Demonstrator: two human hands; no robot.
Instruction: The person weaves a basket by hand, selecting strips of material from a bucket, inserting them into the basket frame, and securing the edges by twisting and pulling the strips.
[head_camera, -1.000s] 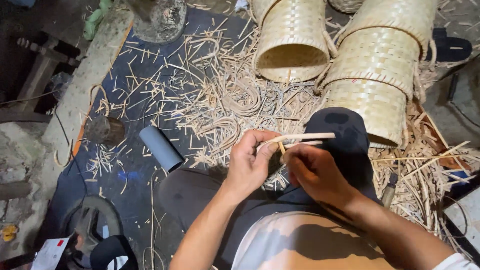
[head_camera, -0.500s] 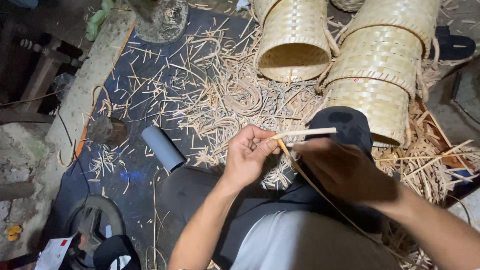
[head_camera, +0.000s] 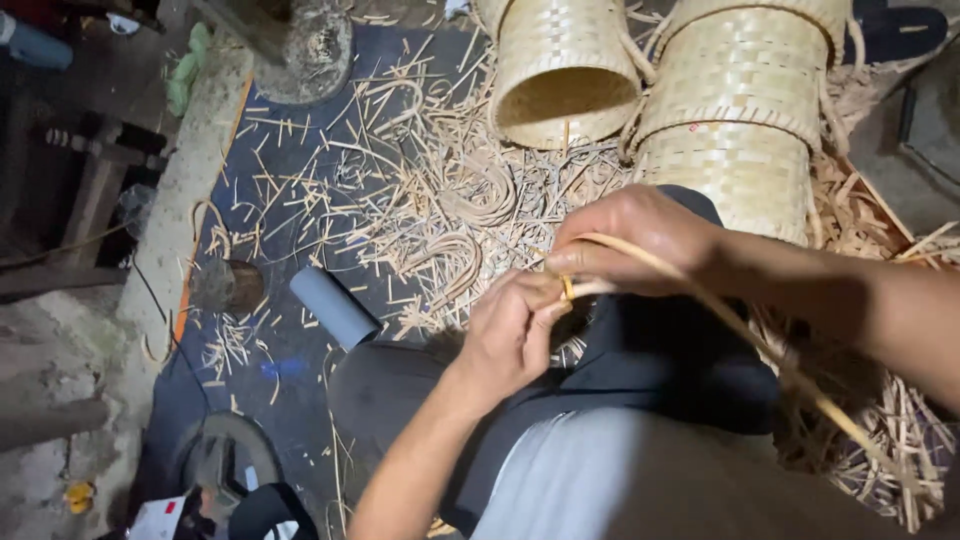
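Note:
My left hand (head_camera: 515, 330) and my right hand (head_camera: 640, 240) meet over my lap, both pinching the same pale bamboo strip (head_camera: 740, 335). The strip bends at my fingertips and trails down to the lower right past my right forearm. My left thumb and fingers press its end, and my right hand curls over it from above. A dark cloth (head_camera: 660, 360) covers my knee under the hands.
Two woven bamboo baskets lie on their sides ahead: one (head_camera: 560, 70) with its mouth toward me, another (head_camera: 740, 130) at the right. Bamboo shavings (head_camera: 420, 210) litter the dark mat. A grey tube (head_camera: 333, 305) lies left of my knee. A concrete ledge (head_camera: 165, 220) runs along the left.
The straight stick held level between my hands is gone from sight; my right hand has swung up and left over the left hand, and the long strip now arcs down to the right.

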